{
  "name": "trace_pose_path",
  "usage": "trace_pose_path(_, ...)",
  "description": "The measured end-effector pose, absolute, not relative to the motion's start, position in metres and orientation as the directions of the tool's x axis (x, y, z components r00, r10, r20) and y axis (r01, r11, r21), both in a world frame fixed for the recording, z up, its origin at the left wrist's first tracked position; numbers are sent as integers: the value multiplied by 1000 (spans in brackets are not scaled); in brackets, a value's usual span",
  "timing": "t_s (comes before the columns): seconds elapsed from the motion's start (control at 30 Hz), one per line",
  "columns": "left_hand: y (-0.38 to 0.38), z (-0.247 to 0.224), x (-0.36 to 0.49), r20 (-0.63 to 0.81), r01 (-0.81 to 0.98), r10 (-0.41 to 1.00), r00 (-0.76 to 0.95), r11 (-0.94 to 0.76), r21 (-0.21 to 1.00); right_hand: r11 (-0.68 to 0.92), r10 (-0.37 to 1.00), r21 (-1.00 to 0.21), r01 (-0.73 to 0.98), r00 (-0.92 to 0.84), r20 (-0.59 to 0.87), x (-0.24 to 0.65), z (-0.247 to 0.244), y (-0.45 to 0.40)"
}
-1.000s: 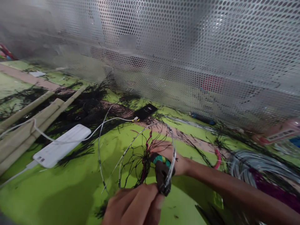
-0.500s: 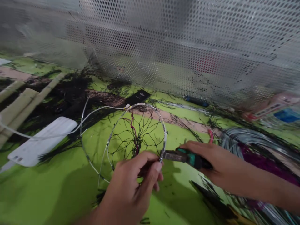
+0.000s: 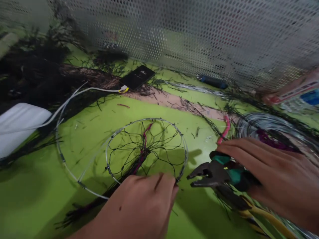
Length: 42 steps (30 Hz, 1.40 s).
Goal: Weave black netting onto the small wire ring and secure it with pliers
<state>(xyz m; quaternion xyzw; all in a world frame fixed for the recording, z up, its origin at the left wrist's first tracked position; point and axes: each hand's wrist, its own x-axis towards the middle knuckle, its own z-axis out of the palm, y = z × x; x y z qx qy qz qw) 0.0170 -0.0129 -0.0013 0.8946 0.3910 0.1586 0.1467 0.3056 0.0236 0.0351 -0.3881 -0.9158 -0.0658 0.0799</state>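
Observation:
My left hand (image 3: 142, 202) is closed on the near right side of a wire hoop (image 3: 186, 149); its fingertips are hidden from me. Inside the hoop spreads a black net (image 3: 147, 151), gathered at the middle, with a purple-pink strand running through it. A larger loop of wire (image 3: 59, 154) reaches out to the left. In my right hand (image 3: 269, 176) is a pair of pliers (image 3: 211, 174) with green and black handles. Their jaws stand apart, just right of the hoop and not touching it. Yellow-handled pliers (image 3: 249, 212) lie beneath my right hand.
A perforated metal panel (image 3: 199, 36) stands along the back. A black phone-like slab (image 3: 137, 77), a white cable (image 3: 97, 89) and a white device (image 3: 22, 122) lie left. Coiled wire (image 3: 261, 121), a pink strip (image 3: 225, 127) and a blue-handled tool (image 3: 213, 81) are at right.
The pliers have come off the hoop, moved right and down, and their jaws have opened. My left hand has turned over, and the hoop now lies flatter. The view has shifted too.

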Motion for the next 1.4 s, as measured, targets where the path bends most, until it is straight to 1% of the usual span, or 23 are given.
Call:
trace_pose_path(0.07,-14,-2,15,151,631,695,703,-707,319,723,657,153,674,-739,147,302,30,26)
trace_pose_path(0.1,-14,-2,14,149,624,683,715,-719,305,732,644,193,653,-756,118,301,27,27)
trace_pose_path(0.17,-14,-1,11,139,626,685,715,-716,309,731,653,178,659,-751,96,299,25,27)
trace_pose_path(0.27,-14,-3,9,192,614,691,697,-713,338,735,655,162,658,-751,81,298,25,26)
trace_pose_path(0.4,-17,-6,8,221,605,712,666,-689,398,718,670,200,666,-740,58,295,27,26)
trace_pose_path(0.53,-19,-4,9,217,614,720,659,-681,398,730,653,226,645,-756,48,292,25,27)
trace_pose_path(0.63,-17,-4,10,167,611,715,679,-677,411,730,643,263,631,-764,48,292,24,28)
trace_pose_path(0.77,-15,-5,11,142,620,714,686,-675,401,725,623,330,604,-780,58,294,21,28)
trace_pose_path(0.87,-16,-5,12,105,639,724,681,-659,397,722,619,354,594,-784,52,294,20,28)
trace_pose_path(0.93,-17,-5,12,104,648,731,675,-654,391,723,615,365,587,-787,47,294,19,27)
trace_pose_path(1.0,-18,-8,12,159,631,724,671,-670,391,724,606,375,578,-794,52,293,19,27)
trace_pose_path(1.07,-18,-11,13,177,630,722,669,-677,382,732,595,377,568,-802,54,293,19,25)
trace_pose_path(1.17,-16,-12,14,143,628,710,690,-684,370,739,589,385,553,-808,29,295,20,22)
trace_pose_path(1.33,-11,-4,17,8,624,679,734,-679,386,732,601,410,543,-799,-13,300,22,19)
trace_pose_path(1.4,-9,-6,18,-12,635,684,730,-671,384,727,614,402,556,-789,-20,303,22,16)
